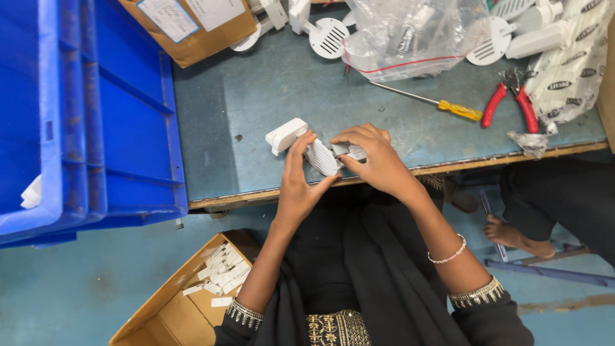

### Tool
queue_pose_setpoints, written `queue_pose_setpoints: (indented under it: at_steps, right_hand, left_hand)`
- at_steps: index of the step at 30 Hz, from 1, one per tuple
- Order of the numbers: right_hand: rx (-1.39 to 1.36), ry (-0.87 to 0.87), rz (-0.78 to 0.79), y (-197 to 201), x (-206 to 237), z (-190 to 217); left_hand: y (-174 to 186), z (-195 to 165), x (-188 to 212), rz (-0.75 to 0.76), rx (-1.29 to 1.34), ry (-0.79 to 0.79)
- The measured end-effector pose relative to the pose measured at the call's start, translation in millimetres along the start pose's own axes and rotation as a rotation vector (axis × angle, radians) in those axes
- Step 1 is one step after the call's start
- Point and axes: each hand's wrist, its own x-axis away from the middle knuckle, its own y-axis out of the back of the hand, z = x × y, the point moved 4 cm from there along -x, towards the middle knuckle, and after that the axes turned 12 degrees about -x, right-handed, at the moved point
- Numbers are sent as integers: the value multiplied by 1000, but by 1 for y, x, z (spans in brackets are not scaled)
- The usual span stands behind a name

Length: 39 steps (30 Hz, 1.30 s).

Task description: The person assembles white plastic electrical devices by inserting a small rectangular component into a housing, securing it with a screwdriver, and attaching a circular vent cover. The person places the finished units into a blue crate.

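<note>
**Two hands on a white plastic fitting at the tabletop's near edge**

The left hand (pixel 300 182) and the right hand (pixel 371 157) meet over a white plastic fitting (pixel 320 156) with a slotted, rounded face, held just above the near edge of the blue-grey tabletop (pixel 269 90). The left fingers (pixel 296 150) are clamped on the slotted part from its 9 o'clock side; the right fingers (pixel 351 138) are curled together over a small grey-and-white piece at its 3 o'clock side. A white block-shaped end (pixel 286 135) of the fitting juts out at 10 o'clock.

At 12 o'clock lies a clear plastic bag (pixel 410 35) of parts, with round slotted white fittings (pixel 328 37) beside it. At 2 o'clock sit a yellow-handled screwdriver (pixel 442 104) and red-handled pliers (pixel 512 102). Blue crates (pixel 90 115) stand at 9 o'clock. On the floor at 7 o'clock, an open cardboard box (pixel 173 307) holds small white pieces.
</note>
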Motion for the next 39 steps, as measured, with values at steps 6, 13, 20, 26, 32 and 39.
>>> queue_pose_setpoints:
  at_steps: [6,13,20,26,32,39]
  right_hand:
    - [67,145,103,-4,-6,12]
    - [178,79,263,-8,-17,2]
    - [259,-33,312,-5,-17,-20]
    - [218,-49,210,-14,-11,-9]
    - [252,21,11,-19,6,-4]
    - [249,123,-77,-22,21,1]
  left_hand:
    - [6,5,5,-10,10,-12]
    - [10,1,13,-76,-48,-85]
    - [7,5,14,-99,28,-71]
    - [11,7,13,-80,75,-38]
    - [4,3,14,-48,67,-16]
    - [8,-3,17,-47,96,-12]
